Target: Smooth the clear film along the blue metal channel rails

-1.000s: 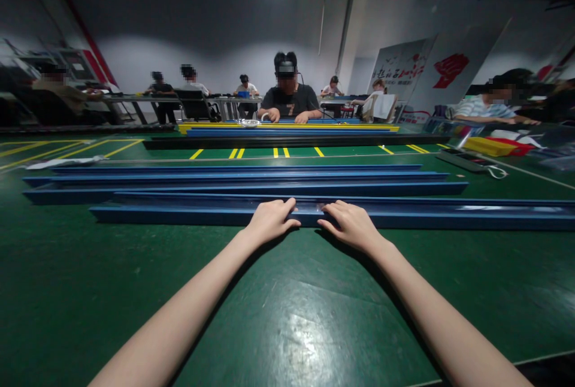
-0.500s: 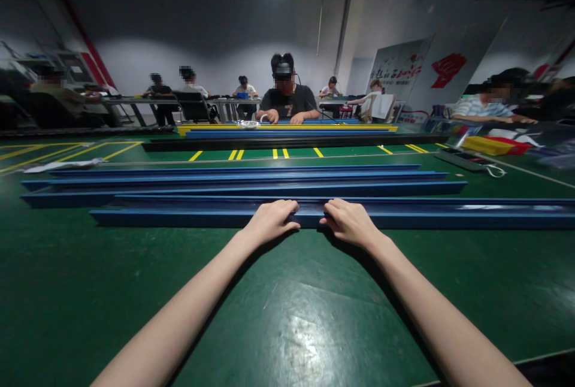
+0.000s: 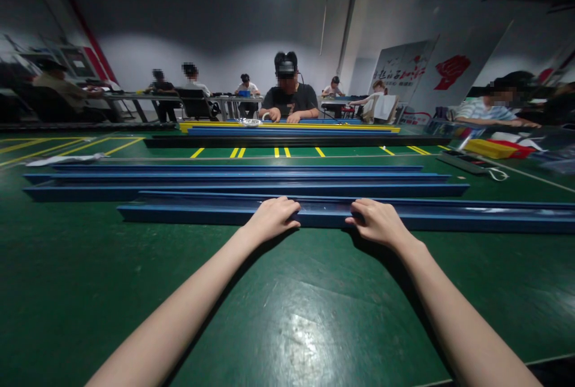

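Note:
A long blue channel (image 3: 323,218) lies across the green table (image 3: 287,291), open side up, running out of view on the right. My left hand (image 3: 275,218) grips its near wall, thumb on the front face and fingers over the top edge. Further right, my right hand (image 3: 376,220) is closed on the same channel in a similar way. Its fingertips reach inside the trough. A stretch of bare channel shows between the two hands.
Several more blue channels (image 3: 242,189) lie just behind. Farther back are a black bar (image 3: 291,141) and a yellow one (image 3: 296,127), where a person (image 3: 290,99) works. A phone-like dark object (image 3: 465,161) and a yellow tray (image 3: 490,148) sit at right.
The front blue channel has slid to the right, its left end now nearer the middle. My right hand has moved right with it, while my left hand has stayed nearly in place.

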Tool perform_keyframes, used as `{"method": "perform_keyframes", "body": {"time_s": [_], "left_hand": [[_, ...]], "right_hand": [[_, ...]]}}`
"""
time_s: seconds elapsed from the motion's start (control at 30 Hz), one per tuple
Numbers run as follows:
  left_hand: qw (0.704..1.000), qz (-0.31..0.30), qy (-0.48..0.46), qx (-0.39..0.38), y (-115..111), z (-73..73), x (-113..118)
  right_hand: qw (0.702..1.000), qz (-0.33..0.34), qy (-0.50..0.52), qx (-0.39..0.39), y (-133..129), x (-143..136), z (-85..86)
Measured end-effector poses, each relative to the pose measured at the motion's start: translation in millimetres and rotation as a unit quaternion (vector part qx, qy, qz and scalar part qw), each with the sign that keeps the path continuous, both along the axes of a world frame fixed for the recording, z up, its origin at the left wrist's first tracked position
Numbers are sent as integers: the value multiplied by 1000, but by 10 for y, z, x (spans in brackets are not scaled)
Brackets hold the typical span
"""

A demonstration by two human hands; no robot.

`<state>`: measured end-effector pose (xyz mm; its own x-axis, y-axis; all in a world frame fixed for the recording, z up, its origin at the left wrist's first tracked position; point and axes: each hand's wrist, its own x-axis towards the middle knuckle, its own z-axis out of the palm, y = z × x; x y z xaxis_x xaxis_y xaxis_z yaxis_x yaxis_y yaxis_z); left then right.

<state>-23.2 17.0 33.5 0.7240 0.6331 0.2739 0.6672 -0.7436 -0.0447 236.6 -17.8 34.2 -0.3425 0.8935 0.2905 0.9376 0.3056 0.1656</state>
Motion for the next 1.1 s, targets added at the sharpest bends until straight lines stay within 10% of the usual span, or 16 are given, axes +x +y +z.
{"method": "perform_keyframes", "body": {"time_s": [1.1], "left_hand": [[1000, 0, 10, 3, 1, 8, 8]], "right_hand": [[996, 80, 2, 30, 49, -283, -9]]}}
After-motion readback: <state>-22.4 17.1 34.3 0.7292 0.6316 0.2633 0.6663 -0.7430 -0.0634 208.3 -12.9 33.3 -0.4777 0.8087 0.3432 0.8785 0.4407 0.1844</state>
